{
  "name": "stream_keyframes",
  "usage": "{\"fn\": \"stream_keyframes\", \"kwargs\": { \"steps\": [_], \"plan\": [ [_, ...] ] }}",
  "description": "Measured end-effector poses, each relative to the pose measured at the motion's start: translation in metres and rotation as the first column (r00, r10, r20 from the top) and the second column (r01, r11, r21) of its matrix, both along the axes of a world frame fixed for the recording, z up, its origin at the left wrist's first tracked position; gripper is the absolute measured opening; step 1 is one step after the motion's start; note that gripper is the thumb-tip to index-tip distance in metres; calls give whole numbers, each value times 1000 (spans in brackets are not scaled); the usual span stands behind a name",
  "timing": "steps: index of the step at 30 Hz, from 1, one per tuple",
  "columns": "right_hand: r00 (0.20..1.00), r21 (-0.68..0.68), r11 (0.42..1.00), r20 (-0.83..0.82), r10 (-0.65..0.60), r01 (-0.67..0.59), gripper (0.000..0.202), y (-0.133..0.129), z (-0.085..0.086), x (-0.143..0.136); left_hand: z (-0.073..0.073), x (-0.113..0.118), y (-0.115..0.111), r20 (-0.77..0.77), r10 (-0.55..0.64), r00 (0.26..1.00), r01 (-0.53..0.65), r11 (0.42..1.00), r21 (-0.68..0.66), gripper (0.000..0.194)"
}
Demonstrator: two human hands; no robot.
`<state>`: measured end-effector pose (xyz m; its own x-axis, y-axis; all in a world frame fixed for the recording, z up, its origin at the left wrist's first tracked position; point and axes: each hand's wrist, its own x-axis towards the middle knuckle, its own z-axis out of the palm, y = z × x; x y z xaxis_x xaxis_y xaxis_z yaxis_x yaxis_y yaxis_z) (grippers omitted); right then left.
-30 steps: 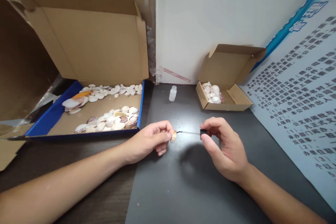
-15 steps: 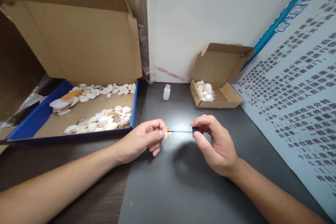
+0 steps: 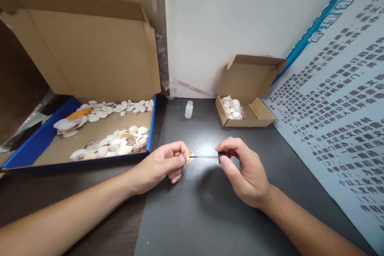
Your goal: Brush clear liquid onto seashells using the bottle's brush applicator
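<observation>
Between the thumb and fingers of my left hand (image 3: 168, 164) is a small orange-and-white seashell (image 3: 189, 157). My right hand (image 3: 243, 168) pinches the black cap of a thin brush (image 3: 207, 157). The brush's clear stem points left, and its dark tip meets the shell; whether it touches the inner or outer face I cannot tell. Behind my hands a small uncapped glass bottle (image 3: 189, 110) with whitish contents stands upright on the dark grey mat (image 3: 180, 216).
On the left lies an open blue-edged cardboard box (image 3: 117, 82) with many seashells (image 3: 120, 142) in two groups. A smaller open cardboard box (image 3: 249, 122) at the back right holds white shells (image 3: 232, 108). A printed sheet (image 3: 339, 100) borders the right side.
The view has tilted slightly, so things sit a little lower and to the left. My left hand has turned the shell a little; the brush tip stays against it.
</observation>
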<state>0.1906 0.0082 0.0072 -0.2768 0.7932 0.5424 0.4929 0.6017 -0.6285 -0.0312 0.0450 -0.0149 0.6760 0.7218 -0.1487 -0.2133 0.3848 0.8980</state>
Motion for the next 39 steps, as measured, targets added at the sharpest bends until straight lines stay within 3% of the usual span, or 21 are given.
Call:
{"fn": "stream_keyframes", "kwargs": {
  "steps": [17,25,39],
  "plan": [
    [999,-23,999,6,-45,45,20,1,-1,-2,0,0,-1,5,3,1000,-3,1000,1,22],
    [999,-53,998,1,33,-33,11,2,1,0,1,0,0,-2,-12,1000,12,1000,11,22],
    [1000,7,1000,-27,-12,12,18,3,-2,-3,-2,0,0,-7,-13,1000,13,1000,25,22]
  ]
}}
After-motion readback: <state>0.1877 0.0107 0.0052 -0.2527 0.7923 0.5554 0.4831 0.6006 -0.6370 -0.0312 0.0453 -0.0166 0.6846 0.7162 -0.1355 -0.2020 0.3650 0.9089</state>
